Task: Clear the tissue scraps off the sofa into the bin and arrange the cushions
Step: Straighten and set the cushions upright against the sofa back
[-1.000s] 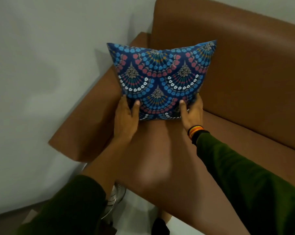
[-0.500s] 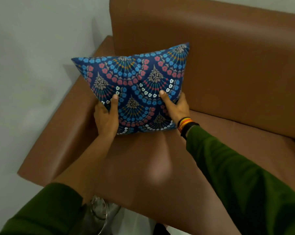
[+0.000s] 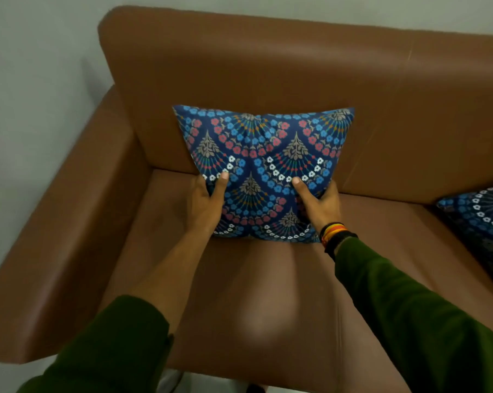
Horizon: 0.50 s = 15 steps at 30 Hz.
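A blue patterned cushion (image 3: 263,154) stands upright on the brown sofa seat (image 3: 268,293), its top leaning on the backrest near the left end. My left hand (image 3: 207,204) grips its lower left edge, thumb on the front. My right hand (image 3: 317,204) grips its lower right edge the same way. A second blue patterned cushion (image 3: 482,222) lies on the seat at the right edge of view, partly cut off. No tissue scraps or bin show.
The sofa's left armrest (image 3: 78,222) runs beside the cushion, with a pale wall (image 3: 35,95) behind and to the left. A strip of light floor (image 3: 200,384) shows below the seat's front edge.
The cushion has shifted right, away from the armrest corner, and now sits squarer against the backrest. Both hands stayed on it. The second cushion has come into view at right.
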Each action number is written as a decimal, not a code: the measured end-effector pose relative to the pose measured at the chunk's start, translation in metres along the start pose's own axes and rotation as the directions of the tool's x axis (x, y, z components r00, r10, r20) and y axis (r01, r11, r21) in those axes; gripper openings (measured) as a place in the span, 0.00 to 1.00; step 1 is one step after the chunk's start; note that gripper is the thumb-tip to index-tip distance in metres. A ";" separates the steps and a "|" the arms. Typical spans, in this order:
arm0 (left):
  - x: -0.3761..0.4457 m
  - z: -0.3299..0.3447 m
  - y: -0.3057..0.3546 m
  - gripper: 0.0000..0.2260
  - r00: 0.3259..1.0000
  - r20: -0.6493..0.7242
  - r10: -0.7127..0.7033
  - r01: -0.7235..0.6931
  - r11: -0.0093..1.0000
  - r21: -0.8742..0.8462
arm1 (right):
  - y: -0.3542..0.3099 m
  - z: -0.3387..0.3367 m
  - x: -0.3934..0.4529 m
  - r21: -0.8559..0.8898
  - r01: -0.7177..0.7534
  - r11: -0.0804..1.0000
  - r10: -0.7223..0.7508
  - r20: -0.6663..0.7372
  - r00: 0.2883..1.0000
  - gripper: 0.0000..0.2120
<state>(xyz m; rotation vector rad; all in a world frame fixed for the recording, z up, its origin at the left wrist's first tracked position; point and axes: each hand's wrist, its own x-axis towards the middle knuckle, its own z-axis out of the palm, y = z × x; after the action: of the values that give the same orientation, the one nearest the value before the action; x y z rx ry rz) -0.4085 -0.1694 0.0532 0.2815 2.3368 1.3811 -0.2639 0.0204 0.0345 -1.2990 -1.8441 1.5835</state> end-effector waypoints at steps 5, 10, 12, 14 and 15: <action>0.006 0.000 -0.011 0.28 0.995 -0.038 0.087 -0.089 0.994 -0.057 | 0.000 0.007 0.000 0.044 0.059 0.997 -0.057 -0.033 0.998 0.35; -0.001 0.001 -0.012 0.25 0.990 -0.008 0.142 -0.142 0.990 -0.020 | 0.005 0.002 -0.004 0.049 0.082 0.995 -0.081 -0.029 0.996 0.32; 0.001 -0.004 -0.013 0.27 0.985 0.061 0.162 -0.164 0.986 0.039 | 0.003 -0.004 -0.003 0.015 0.068 0.998 -0.068 0.029 0.997 0.37; -0.001 -0.007 -0.012 0.36 0.994 0.077 0.082 -0.091 0.988 0.129 | 0.002 -0.014 -0.007 -0.006 0.038 0.999 -0.037 0.084 0.996 0.46; -0.009 -0.006 -0.008 0.39 0.999 0.037 0.019 -0.025 0.984 0.175 | -0.001 -0.020 -0.013 -0.022 0.022 1.000 -0.020 0.094 0.995 0.50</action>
<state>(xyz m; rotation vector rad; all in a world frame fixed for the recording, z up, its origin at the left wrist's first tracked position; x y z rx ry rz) -0.4033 -0.1813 0.0515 0.3804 2.4370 1.1708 -0.2423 0.0213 0.0449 -1.2305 -1.9314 1.6428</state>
